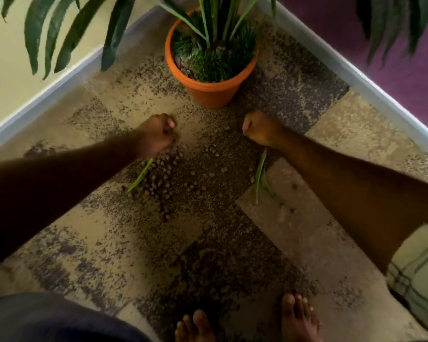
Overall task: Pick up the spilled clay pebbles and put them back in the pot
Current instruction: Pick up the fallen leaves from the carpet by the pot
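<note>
An orange pot point(209, 91) with a green plant stands in the floor corner. Brown clay pebbles point(163, 178) lie scattered on the speckled floor in front of it, mostly below my left hand. My left hand point(156, 137) is closed into a fist just above the upper edge of the pebble patch; what it holds is hidden. My right hand point(260, 128) is also fisted, below and right of the pot, its contents hidden too. Both fists hover near the pot's base.
Two fallen green leaves point(140, 175) point(261, 175) lie among the pebbles. White skirting point(47, 99) and walls close the corner on both sides. Large plant leaves point(67, 33) hang overhead. My bare feet point(298, 317) stand at the bottom edge.
</note>
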`<control>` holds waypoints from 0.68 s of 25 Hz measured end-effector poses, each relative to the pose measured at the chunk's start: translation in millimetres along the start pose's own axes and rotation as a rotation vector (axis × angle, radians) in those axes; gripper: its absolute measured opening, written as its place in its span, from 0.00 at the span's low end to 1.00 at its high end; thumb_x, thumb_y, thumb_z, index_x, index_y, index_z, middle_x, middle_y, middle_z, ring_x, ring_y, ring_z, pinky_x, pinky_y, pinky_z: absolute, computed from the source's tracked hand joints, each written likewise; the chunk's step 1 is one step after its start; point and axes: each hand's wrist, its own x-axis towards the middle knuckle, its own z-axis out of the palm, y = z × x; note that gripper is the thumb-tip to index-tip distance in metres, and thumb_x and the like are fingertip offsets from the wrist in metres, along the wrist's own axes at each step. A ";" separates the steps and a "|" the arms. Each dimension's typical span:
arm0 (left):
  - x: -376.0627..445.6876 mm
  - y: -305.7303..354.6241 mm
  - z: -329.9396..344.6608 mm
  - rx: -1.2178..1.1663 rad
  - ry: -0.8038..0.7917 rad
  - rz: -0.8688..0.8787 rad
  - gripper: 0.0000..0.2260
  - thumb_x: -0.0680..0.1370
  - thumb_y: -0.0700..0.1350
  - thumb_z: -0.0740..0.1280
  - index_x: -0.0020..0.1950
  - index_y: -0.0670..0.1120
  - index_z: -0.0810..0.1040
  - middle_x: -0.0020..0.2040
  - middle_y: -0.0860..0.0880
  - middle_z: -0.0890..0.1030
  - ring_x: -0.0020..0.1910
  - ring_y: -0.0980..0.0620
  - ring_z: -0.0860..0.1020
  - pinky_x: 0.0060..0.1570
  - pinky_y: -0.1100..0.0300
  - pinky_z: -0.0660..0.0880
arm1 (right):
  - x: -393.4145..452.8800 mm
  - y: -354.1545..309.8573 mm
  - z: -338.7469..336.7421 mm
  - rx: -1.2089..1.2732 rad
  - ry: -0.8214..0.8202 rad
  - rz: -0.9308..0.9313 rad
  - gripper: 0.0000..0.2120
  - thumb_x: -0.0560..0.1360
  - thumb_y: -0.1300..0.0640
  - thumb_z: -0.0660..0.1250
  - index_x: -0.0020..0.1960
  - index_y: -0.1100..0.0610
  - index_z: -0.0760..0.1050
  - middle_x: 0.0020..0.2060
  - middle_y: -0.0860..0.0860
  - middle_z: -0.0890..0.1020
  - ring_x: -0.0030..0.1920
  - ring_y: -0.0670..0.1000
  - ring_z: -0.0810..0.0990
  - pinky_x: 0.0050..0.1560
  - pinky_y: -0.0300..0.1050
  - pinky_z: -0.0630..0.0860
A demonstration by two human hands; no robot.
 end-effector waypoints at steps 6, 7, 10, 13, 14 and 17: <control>-7.1 3.7 -2.9 0.205 0.025 0.024 0.13 0.77 0.39 0.69 0.62 0.44 0.79 0.62 0.41 0.77 0.59 0.40 0.77 0.59 0.50 0.74 | 3.9 11.3 -41.0 -0.347 -0.380 -0.309 0.16 0.77 0.61 0.69 0.64 0.58 0.78 0.61 0.57 0.78 0.59 0.55 0.78 0.56 0.48 0.75; -7.6 0.3 -5.1 0.248 0.023 0.028 0.13 0.78 0.38 0.69 0.62 0.43 0.79 0.62 0.41 0.77 0.59 0.40 0.77 0.59 0.50 0.74 | 0.2 18.0 -39.3 -0.383 -0.411 -0.348 0.18 0.75 0.60 0.71 0.65 0.56 0.77 0.61 0.56 0.77 0.59 0.55 0.77 0.57 0.49 0.75; -12.8 -10.5 -12.3 0.330 -0.063 0.009 0.11 0.77 0.38 0.69 0.60 0.42 0.81 0.58 0.42 0.81 0.57 0.41 0.79 0.57 0.51 0.76 | -21.2 41.9 -14.5 -0.510 -0.378 -0.528 0.23 0.69 0.58 0.78 0.62 0.55 0.77 0.62 0.56 0.72 0.61 0.55 0.74 0.60 0.51 0.74; -21.5 -23.0 -15.8 0.491 -0.154 -0.007 0.02 0.76 0.48 0.69 0.46 0.51 0.78 0.44 0.48 0.81 0.46 0.46 0.79 0.39 0.57 0.75 | -18.0 41.6 -25.8 -0.505 -0.296 -0.563 0.17 0.68 0.58 0.78 0.55 0.55 0.80 0.65 0.55 0.71 0.63 0.56 0.73 0.61 0.51 0.74; -26.0 -24.3 -18.1 0.539 -0.166 -0.010 0.05 0.76 0.51 0.69 0.43 0.53 0.75 0.40 0.50 0.79 0.42 0.48 0.77 0.34 0.60 0.70 | -14.4 41.6 -28.6 -0.497 -0.313 -0.522 0.15 0.69 0.60 0.77 0.54 0.57 0.80 0.67 0.56 0.70 0.64 0.57 0.73 0.61 0.52 0.73; -26.1 -35.1 -21.9 0.521 -0.253 -0.055 0.07 0.72 0.52 0.73 0.43 0.56 0.75 0.42 0.52 0.79 0.39 0.53 0.78 0.32 0.60 0.70 | -108.8 64.0 66.4 -0.232 -0.413 -0.248 0.18 0.81 0.56 0.60 0.69 0.61 0.67 0.75 0.58 0.63 0.71 0.61 0.68 0.68 0.52 0.69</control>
